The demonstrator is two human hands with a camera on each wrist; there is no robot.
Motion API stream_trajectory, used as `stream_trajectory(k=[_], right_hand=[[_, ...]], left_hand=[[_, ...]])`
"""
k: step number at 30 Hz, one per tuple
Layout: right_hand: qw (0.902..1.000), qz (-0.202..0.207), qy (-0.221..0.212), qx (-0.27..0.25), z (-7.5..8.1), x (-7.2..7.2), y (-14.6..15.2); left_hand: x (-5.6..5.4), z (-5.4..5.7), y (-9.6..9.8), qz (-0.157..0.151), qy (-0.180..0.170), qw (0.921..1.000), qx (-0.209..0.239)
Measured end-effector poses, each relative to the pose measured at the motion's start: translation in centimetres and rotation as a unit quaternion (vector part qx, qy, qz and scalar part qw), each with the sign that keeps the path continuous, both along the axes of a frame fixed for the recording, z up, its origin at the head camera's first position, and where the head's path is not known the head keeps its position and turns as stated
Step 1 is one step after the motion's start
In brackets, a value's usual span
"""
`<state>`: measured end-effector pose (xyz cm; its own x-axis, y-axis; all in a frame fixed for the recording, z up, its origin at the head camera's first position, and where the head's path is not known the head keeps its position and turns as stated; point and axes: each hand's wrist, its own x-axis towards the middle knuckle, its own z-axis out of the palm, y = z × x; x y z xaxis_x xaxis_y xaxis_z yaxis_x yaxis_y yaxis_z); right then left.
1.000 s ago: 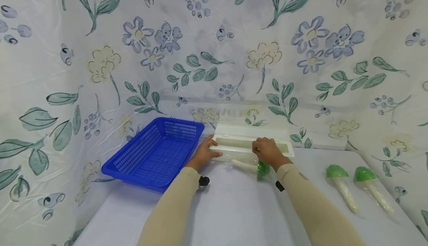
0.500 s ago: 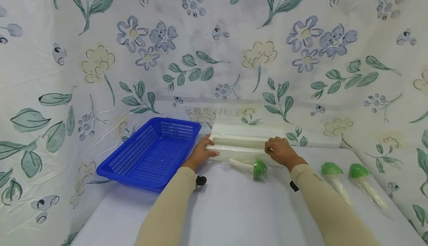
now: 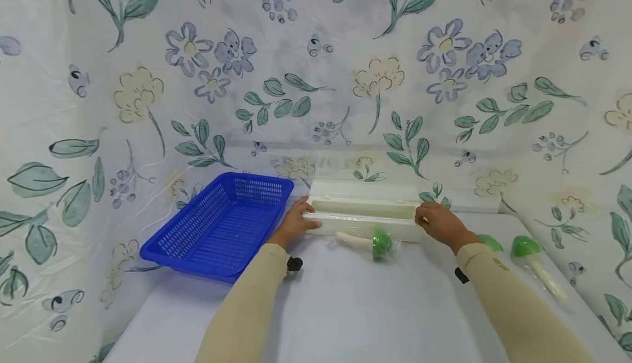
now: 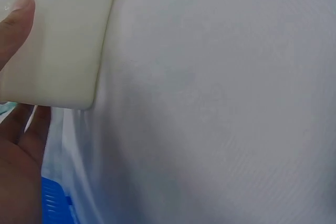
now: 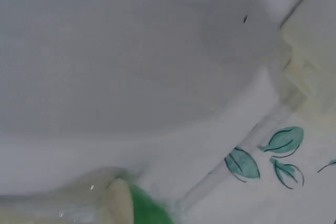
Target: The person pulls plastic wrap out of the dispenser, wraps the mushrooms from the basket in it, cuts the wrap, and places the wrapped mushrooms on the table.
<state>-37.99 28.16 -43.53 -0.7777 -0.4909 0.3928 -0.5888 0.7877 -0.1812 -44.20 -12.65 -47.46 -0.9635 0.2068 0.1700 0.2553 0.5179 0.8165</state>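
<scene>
A long white cling film dispenser [image 3: 405, 232] lies along the back of the table, its lid [image 3: 362, 188] raised. My left hand [image 3: 292, 225] grips its left end; in the left wrist view the thumb [image 4: 21, 22] presses the front face and fingers sit under the end. At the right end, my right hand [image 3: 443, 226] pinches at the front rim with curled fingers that hide what they pinch. Just in front lies a mushroom-shaped thing [image 3: 381, 244] with green cap and white stem, in loose clear film. The right wrist view does not show the right hand.
A blue plastic basket [image 3: 222, 237] stands at the left. On the right lie two more film-wrapped mushroom shapes, one with its green cap [image 3: 527, 247] in plain sight, the other [image 3: 491, 242] mostly behind the right sleeve. A flowered curtain [image 3: 316, 122] backs the table.
My right hand has slid rightward along the dispenser's front rim to its right end, uncovering the wrapped mushroom shape in front. The left hand keeps its grip on the left end.
</scene>
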Motion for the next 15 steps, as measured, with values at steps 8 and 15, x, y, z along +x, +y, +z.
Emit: stream_trajectory(k=[8,15], right_hand=[[0.9958,-0.063,-0.055,0.036,-0.3,-0.6,-2.6],[0.9990,0.002,0.045,0.004,-0.7,0.2,-3.9]], left_hand=[[0.8,1.0,0.1,-0.009,0.010,0.9991,-0.040],[2.7,0.9,1.5,0.009,0.086,0.9924,-0.088]])
